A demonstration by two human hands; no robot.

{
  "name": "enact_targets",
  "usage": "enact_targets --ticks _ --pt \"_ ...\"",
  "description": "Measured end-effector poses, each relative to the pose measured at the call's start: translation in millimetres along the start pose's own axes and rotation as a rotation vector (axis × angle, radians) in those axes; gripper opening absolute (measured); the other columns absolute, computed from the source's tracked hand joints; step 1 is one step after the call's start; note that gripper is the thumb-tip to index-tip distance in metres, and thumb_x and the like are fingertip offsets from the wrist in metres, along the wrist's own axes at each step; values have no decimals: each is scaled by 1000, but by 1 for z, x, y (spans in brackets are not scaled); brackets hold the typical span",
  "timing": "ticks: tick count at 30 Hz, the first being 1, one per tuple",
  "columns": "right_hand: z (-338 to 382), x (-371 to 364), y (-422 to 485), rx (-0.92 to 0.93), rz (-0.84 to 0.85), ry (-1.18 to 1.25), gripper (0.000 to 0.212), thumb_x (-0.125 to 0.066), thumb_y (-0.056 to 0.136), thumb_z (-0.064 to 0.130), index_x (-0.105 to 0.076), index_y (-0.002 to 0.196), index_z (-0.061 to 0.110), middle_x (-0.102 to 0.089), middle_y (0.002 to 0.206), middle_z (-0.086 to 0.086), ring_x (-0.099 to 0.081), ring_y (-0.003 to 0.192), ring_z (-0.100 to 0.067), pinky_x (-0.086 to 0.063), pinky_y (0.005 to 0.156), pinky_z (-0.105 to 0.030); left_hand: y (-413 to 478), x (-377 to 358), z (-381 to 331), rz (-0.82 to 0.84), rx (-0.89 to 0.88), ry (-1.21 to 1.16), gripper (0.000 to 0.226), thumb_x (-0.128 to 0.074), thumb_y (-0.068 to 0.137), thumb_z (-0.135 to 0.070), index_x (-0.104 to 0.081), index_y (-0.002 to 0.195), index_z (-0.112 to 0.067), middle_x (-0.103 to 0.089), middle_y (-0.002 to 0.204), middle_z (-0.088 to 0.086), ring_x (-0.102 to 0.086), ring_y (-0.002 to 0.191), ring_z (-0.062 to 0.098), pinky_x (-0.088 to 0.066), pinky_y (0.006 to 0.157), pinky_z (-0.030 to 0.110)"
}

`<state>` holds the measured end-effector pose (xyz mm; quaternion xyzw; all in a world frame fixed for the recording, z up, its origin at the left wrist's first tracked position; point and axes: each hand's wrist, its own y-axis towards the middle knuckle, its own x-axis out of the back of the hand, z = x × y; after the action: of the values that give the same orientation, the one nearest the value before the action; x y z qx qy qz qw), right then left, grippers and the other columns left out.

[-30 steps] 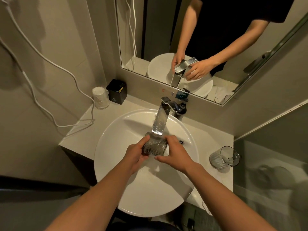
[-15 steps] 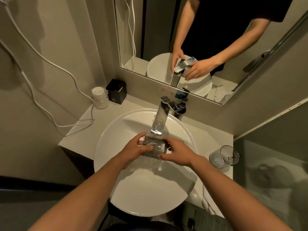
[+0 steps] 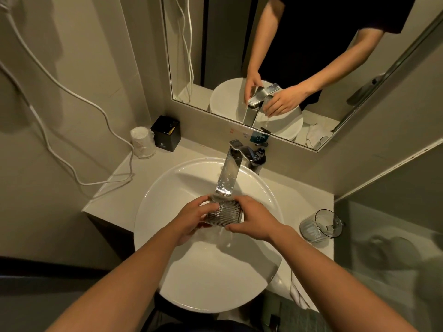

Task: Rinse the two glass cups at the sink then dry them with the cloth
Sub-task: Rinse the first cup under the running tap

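A ribbed glass cup lies on its side under the chrome faucet, over the white round sink. My left hand grips its left end and my right hand grips its right end. Water spills from the cup down into the basin. A second ribbed glass cup stands tilted on the counter to the right of the sink, untouched. A bit of white cloth shows at the counter's front right edge, mostly hidden by my right forearm.
A wrapped paper cup and a black box sit at the counter's back left, with a white cable trailing from the wall. A mirror hangs behind the faucet. A glass partition bounds the right side.
The cup has turned from nearly upright under the stream to lying on its side between both hands, and water now pours out of it into the basin.
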<state>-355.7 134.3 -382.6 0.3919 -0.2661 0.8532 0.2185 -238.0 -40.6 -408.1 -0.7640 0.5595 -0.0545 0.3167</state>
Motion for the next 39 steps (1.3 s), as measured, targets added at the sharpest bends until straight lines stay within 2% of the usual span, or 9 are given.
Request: enact_targets --ticks 5,9,17,21,25,30,32,35,39 --pt "2 1 -2 -36 46 72 70 -81 74 52 -58 132 21 -69 114 3 -65 99 -15 -56 90 -37 0 4 4 14 -9 -97 61 -75 74 -18 -64 134 -20 -73 122 9 -71 98 21 -54 76 32" --pt "2 2 -3 -30 48 121 60 -81 84 40 -57 134 19 -65 109 8 -60 88 -3 -46 76 -16 2 5 5 8 -30 -111 54 -68 83 -8 -64 134 -22 -73 119 7 -69 97 21 -54 77 31" --pt "8 2 -7 -17 -8 194 45 -73 93 38 -62 130 16 -65 116 2 -64 98 -9 -54 85 -21 1 3 3 -58 -9 -140 30 -61 95 -11 -73 122 -16 -76 97 6 -71 75 17 -57 62 27" --pt "5 4 -9 -39 -22 175 44 -69 96 40 -61 133 18 -64 121 4 -63 97 -5 -47 80 -8 4 -2 2 -119 16 -175 17 -66 95 -15 -76 108 -11 -74 87 6 -70 74 20 -57 63 31" --pt "3 16 -13 -54 -109 71 52 -65 98 41 -54 143 16 -60 137 -2 -65 109 -11 -55 94 -30 7 -2 3 -165 35 -179 13 -71 93 -21 -75 99 -10 -74 85 9 -69 75 22 -56 66 33" --pt "22 45 -15 73 -604 -3 37 -63 95 16 -57 131 9 -62 125 -8 -60 110 -21 -54 91 -44 6 -2 3 -194 65 -190 17 -72 94 -24 -74 102 -10 -76 81 6 -69 64 15 -54 57 28" --pt "32 57 -11 154 -728 -41 45 -63 90 9 -55 134 6 -60 132 -11 -57 120 -25 -51 101 -42 6 -3 3 -210 83 -195 19 -73 93 -27 -73 103 -10 -76 77 4 -69 61 13 -54 57 28" --pt "42 69 -4 185 -663 -152 61 -63 88 11 -49 147 7 -51 152 -11 -45 142 -26 -38 117 -38 7 -3 4 -235 103 -188 29 -75 91 -32 -73 107 -9 -77 78 4 -69 63 14 -55 59 29" --pt "41 58 -1 170 -559 -272 62 -62 87 10 -51 147 3 -52 153 -14 -44 145 -30 -37 121 -42 6 -2 5 -251 134 -202 36 -76 89 -38 -74 109 -8 -76 80 4 -68 69 16 -56 66 31"
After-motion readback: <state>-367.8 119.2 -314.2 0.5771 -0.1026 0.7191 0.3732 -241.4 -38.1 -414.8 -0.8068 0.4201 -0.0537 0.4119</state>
